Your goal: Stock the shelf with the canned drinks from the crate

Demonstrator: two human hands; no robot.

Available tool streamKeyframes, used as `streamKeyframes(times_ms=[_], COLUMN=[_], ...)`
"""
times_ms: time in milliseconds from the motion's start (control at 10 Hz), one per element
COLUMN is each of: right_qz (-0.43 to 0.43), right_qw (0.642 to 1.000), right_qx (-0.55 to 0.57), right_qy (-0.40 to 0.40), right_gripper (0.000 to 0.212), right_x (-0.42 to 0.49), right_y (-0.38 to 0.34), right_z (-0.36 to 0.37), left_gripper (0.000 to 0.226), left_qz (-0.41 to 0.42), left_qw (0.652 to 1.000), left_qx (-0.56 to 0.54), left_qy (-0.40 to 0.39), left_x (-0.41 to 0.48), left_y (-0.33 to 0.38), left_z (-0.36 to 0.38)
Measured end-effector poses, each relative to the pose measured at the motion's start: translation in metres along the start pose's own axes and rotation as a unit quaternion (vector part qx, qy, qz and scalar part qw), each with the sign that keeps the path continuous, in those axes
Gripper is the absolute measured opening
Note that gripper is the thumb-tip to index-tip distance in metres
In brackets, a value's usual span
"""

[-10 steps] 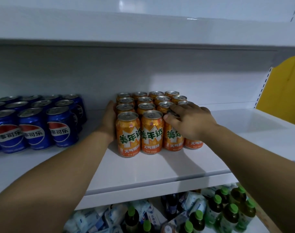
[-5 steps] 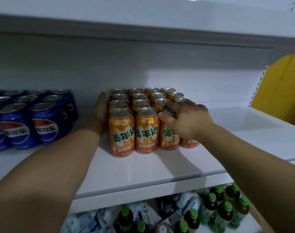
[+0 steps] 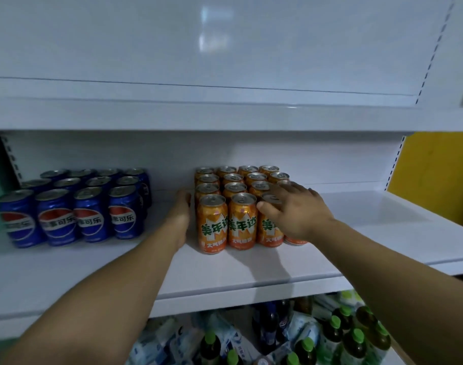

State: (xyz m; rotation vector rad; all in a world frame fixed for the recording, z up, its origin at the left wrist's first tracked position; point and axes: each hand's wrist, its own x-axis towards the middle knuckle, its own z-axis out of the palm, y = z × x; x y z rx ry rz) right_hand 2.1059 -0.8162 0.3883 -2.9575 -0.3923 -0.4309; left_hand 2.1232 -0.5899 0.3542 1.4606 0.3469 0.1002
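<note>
Yellow wall [image 3: 433, 185], dim light.

Dim, bluish lighting is noted. A soft glare patch is seen on the upper back panel [image 3: 208, 30]. A diffuse shadow is cast across the shelf [image 3: 251, 270]. Edges are bowed by wide-angle distortion.

Orange cans [image 3: 213, 225]: glossy printed metal, bare silvery tops. Blue cans [image 3: 90, 219] left of them: same. Shelf [image 3: 225, 272] under them: smooth white, slight sheen, prob. painted metal.
</note>
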Motion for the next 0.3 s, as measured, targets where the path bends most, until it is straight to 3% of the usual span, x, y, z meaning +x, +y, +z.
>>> streamKeyframes(times_ms=[100,200,300], right_qz=[-0.003,0.002,0.039], right_qw=[1.000,1.000,0.999], right_qx=[0.010,0.001,0.007], right_qy=[-0.003,-0.002,-0.024], right_gripper=[0.074,0.072,0.068], right_x=[-0.026,-0.047,-0.057], right_y=[-0.006,0.001,0.008], right_z=[-0.017,-0.033,-0.054], left_gripper=[0.056,0.056,0.050], left_qz=[-0.013,-0.004,0.022], left_qw=[0.998,0.995,0.999], left_qx=[-0.030,-0.072,-0.035], left_qy=[-0.047,-0.072,-0.016], left_x=[-0.031,-0.042,-0.069], left_y=[0.008,0.014,0.021], left_z=[0.010,0.014,0.016])
